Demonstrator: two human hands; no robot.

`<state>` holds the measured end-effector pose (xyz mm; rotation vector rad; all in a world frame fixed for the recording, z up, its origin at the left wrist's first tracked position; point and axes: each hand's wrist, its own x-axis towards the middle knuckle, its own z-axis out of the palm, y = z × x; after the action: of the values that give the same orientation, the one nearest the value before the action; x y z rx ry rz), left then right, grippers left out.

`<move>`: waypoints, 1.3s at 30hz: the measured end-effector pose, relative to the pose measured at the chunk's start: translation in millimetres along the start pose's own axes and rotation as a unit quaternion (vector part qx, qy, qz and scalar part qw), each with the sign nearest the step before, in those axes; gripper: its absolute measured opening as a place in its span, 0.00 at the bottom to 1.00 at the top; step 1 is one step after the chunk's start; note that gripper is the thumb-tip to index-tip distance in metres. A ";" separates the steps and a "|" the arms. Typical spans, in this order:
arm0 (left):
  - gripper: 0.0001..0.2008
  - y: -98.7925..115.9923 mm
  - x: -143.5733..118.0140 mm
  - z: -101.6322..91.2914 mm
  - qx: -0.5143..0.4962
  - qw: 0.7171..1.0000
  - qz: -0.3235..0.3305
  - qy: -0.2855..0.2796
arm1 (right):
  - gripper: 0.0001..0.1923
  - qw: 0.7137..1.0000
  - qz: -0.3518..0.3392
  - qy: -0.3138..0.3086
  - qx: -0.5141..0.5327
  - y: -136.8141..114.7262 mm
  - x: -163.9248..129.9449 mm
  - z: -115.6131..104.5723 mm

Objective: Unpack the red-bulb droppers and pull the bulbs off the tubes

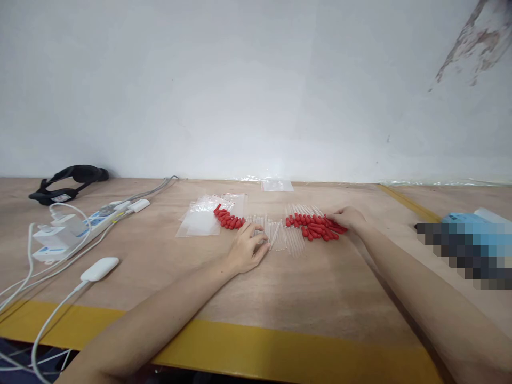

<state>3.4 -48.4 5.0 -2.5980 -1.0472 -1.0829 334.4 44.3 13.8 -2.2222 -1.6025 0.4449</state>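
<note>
The left hand (247, 246) is resting palm down on the wooden table (280, 288), its fingers curled loosely and narrowly over a loose spread of clear glass dropper tubes (280, 236) lying in the middle of the scene; whether a tube is actually pinched under the fingertips cannot be told. The right hand (349, 217) is reaching farther out and to the right, its fingers lying half closed on the right edge of a pile of red rubber bulbs (316, 226); nothing can be seen gripped in it. A smaller heap of red bulbs (229, 218) is sitting just left of the left hand, touching the near edge of a stack of clear zip bags (202, 218). Another small clear bag (277, 185) is lying far back against the white wall (240, 80). On the left side a white power strip (86, 223) with plugged adapters and trailing white cables (44, 325) is lying well apart from the hands, and a black head strap (68, 181) is sitting at the far left. A yellow tape stripe (260, 349) is running along the near edge of the table.
</note>
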 end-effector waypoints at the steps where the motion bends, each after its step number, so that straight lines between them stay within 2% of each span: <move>1: 0.06 0.1 0.4 0.6 -0.001 1.000 0.000 0.000 | 0.17 1.000 0.007 0.004 -0.008 -2.9 -1.0 -0.2; 6: 0.06 -0.9 0.3 1.4 0.002 1.000 0.001 0.001 | 0.14 0.998 0.016 0.059 -0.029 -15.6 -11.7 -0.4; 13: 0.06 -1.0 0.4 1.8 0.001 1.000 0.003 -0.009 | 0.09 0.989 0.002 0.069 -0.132 -34.9 -20.6 -1.4; 17: 0.06 -0.4 0.6 1.4 0.001 1.000 0.002 -0.012 | 0.12 0.983 -0.001 0.096 -0.156 -45.7 -23.0 1.7; 22: 0.06 -1.1 0.1 1.2 0.002 1.000 0.005 -0.014 | 0.14 0.986 0.026 0.082 -0.145 -45.4 -20.3 -3.0; 26: 0.08 -0.8 0.2 1.0 0.001 1.000 0.008 -0.003 | 0.09 0.996 0.044 0.062 -0.043 -41.0 -20.8 -17.4; 28: 0.11 -0.2 0.9 0.6 -0.001 1.000 0.009 0.005 | 0.10 0.997 -0.008 0.059 0.040 -44.7 -31.3 -19.5; 31: 0.16 0.8 3.1 -0.7 0.014 0.999 0.018 0.035 | 0.12 0.980 -0.151 0.040 0.122 -59.9 -63.9 -9.0; 33: 0.18 1.0 5.2 -2.0 0.053 0.996 0.036 0.067 | 0.13 0.952 -0.281 0.053 0.107 -72.5 -91.6 4.6; 35: 0.17 0.5 7.0 -3.7 0.104 0.989 0.070 0.082 | 0.11 0.910 -0.400 0.084 0.072 -82.6 -117.2 18.3; 37: 0.14 -0.3 7.7 -5.4 0.142 0.981 0.119 0.063 | 0.07 0.887 -0.449 0.101 0.039 -88.3 -135.8 28.5; 39: 0.11 -1.1 7.3 -6.5 0.159 0.974 0.160 0.029 | 0.06 0.878 -0.465 0.113 0.019 -89.3 -146.6 34.2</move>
<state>2.7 -45.9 14.4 -2.3541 -0.6885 -0.8310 199.3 -65.6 31.2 -1.1645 -2.2196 -0.0650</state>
